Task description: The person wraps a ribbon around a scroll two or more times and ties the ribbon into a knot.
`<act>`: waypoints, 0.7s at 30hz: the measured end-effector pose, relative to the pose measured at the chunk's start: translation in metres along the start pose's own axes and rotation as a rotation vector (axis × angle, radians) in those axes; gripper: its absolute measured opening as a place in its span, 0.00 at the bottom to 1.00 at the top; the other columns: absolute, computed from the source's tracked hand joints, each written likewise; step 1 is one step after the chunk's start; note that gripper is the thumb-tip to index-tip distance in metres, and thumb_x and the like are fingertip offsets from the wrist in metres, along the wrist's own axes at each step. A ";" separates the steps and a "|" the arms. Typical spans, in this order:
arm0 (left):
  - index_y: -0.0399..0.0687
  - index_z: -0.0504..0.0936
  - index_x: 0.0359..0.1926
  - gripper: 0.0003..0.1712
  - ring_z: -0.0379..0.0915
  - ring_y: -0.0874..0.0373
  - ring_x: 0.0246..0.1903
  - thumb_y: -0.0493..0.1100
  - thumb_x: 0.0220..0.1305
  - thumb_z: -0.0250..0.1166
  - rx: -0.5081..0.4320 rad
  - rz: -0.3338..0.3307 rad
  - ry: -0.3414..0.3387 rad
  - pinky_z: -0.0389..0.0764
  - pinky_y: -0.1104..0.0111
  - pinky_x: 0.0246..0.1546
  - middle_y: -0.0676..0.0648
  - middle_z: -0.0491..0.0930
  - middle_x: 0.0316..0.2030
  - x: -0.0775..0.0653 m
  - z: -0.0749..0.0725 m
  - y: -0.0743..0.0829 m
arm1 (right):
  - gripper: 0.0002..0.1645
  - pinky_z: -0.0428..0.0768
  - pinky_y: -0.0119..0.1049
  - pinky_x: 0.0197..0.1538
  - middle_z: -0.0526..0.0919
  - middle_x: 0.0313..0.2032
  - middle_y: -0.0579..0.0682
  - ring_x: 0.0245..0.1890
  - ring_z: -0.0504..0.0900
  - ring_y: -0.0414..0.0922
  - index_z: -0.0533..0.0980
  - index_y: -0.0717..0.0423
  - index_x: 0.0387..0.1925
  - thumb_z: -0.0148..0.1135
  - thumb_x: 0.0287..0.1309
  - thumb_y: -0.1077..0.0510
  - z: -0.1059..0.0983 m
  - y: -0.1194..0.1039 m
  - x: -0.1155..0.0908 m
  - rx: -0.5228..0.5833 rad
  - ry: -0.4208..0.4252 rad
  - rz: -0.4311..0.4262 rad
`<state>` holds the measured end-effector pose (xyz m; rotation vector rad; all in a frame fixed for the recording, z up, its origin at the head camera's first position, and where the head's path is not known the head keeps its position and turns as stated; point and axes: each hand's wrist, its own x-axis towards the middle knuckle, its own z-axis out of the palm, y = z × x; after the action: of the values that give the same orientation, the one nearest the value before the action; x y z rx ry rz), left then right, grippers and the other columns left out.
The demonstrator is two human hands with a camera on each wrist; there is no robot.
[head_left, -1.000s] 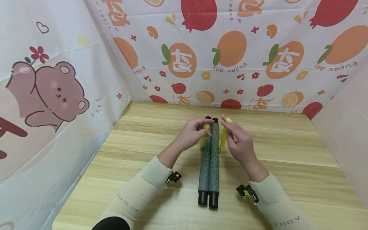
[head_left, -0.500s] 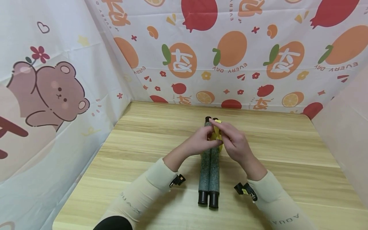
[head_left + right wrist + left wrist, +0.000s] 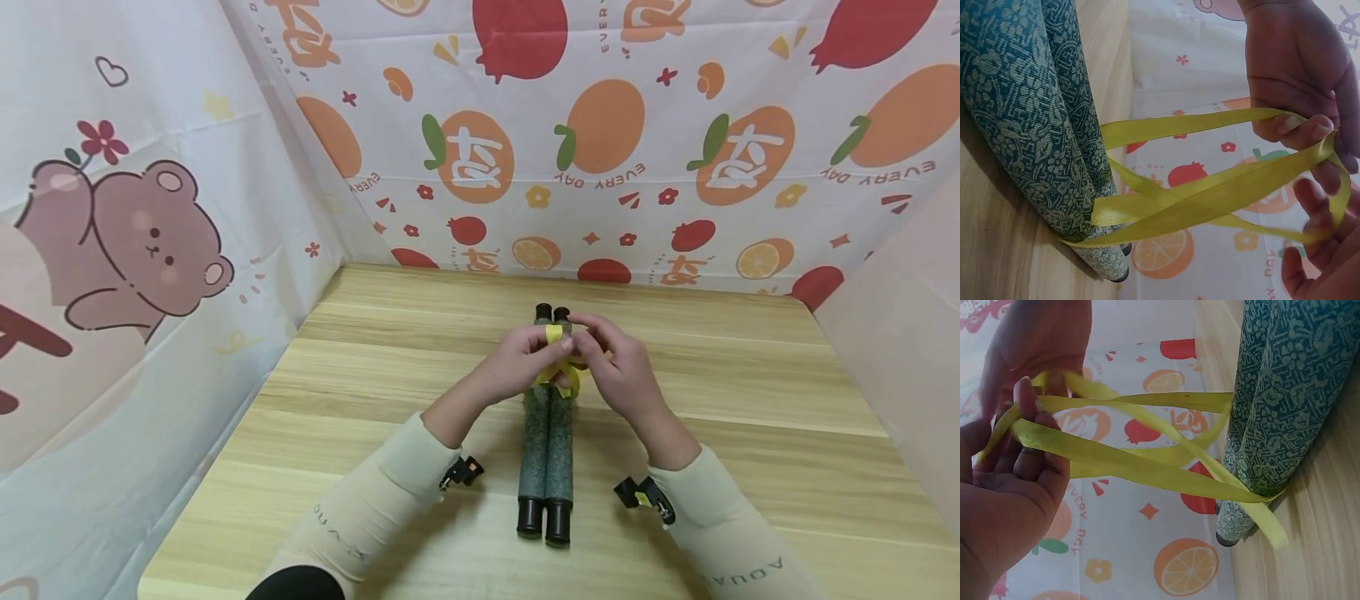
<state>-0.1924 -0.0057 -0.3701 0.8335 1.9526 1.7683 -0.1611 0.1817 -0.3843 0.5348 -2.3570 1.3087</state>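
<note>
Two rolled scrolls [image 3: 547, 450], covered in green patterned brocade with black end knobs, lie side by side on the wooden table. A yellow ribbon [image 3: 1129, 464] passes round both and rises in crossing loops above their far half. My left hand [image 3: 513, 362] pinches a folded part of it between thumb and fingers, as the left wrist view shows closely. Facing it, my right hand [image 3: 624, 371] holds another stretch of the ribbon with curled fingers. The fingertips of both hands nearly meet over the scrolls. In the right wrist view the right-hand fingers [image 3: 1313, 215] partly overlap the ribbon loop.
The wooden tabletop [image 3: 750, 400] spreads to both sides of the scrolls. Behind it hangs a fruit-print cloth [image 3: 540, 150], and a bear-print cloth [image 3: 150, 233] hangs at the left. A small black camera mount [image 3: 645, 500] sits at the right cuff, another at the left.
The hands were apart with the ribbon ends on either side of the scrolls. They have come together above the scrolls, and the ribbon now crosses and loops between the fingers.
</note>
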 end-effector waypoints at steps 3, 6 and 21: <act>0.32 0.80 0.48 0.21 0.84 0.58 0.30 0.47 0.77 0.50 -0.045 0.003 0.060 0.84 0.65 0.35 0.31 0.82 0.41 0.001 -0.003 0.000 | 0.14 0.71 0.31 0.24 0.79 0.25 0.46 0.22 0.71 0.40 0.81 0.54 0.48 0.55 0.71 0.52 -0.002 0.001 0.000 -0.030 0.066 0.018; 0.32 0.81 0.46 0.25 0.85 0.57 0.32 0.50 0.78 0.48 -0.068 0.015 0.125 0.81 0.69 0.31 0.34 0.84 0.40 0.002 -0.007 0.001 | 0.12 0.69 0.31 0.22 0.77 0.22 0.46 0.20 0.69 0.41 0.82 0.54 0.41 0.59 0.69 0.51 -0.003 0.002 -0.001 -0.019 0.080 0.050; 0.36 0.84 0.40 0.23 0.76 0.56 0.35 0.49 0.77 0.50 0.045 0.083 0.236 0.80 0.66 0.34 0.41 0.84 0.38 0.001 -0.008 0.002 | 0.08 0.71 0.31 0.20 0.80 0.21 0.43 0.18 0.72 0.42 0.83 0.50 0.28 0.68 0.61 0.52 0.014 0.010 -0.009 -0.018 -0.130 0.098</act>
<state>-0.1979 -0.0113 -0.3665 0.7594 2.1415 1.9546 -0.1603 0.1754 -0.4030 0.5189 -2.5272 1.3307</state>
